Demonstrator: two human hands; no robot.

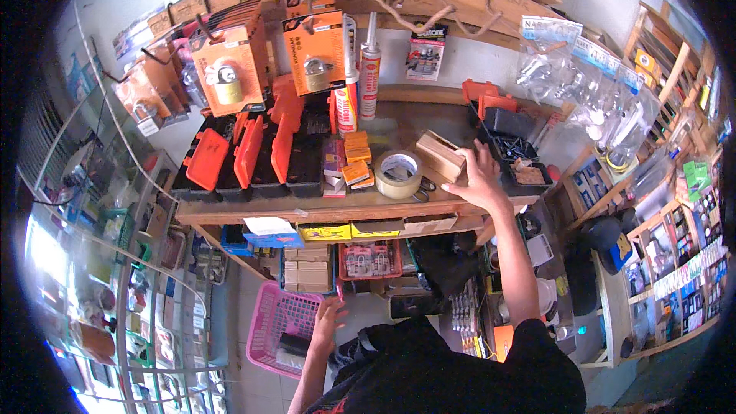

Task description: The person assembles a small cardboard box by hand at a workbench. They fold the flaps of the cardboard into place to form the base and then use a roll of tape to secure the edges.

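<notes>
My right hand point(479, 176) grips the end of a small brown cardboard box point(440, 156) on the wooden counter, fingers bent over its right side. Just left of the box lies a roll of clear packing tape point(399, 175). Small orange-and-yellow boxes point(356, 159) are stacked beyond the tape. Low in front, my left hand point(328, 325) hangs beside the right rim of a pink plastic basket point(264, 330), its fingers loosely bent and apart. Whether it touches the rim is not clear. A dark item point(294, 343) lies inside the basket.
Black cases with orange lids point(207, 159) stand at the counter's left. Silicone tubes point(369, 77) rise behind, near hanging padlock packs point(228, 77). An open case of screws point(515, 142) sits right of my hand. Cartons point(308, 270) fill the shelf under the wooden counter point(330, 205).
</notes>
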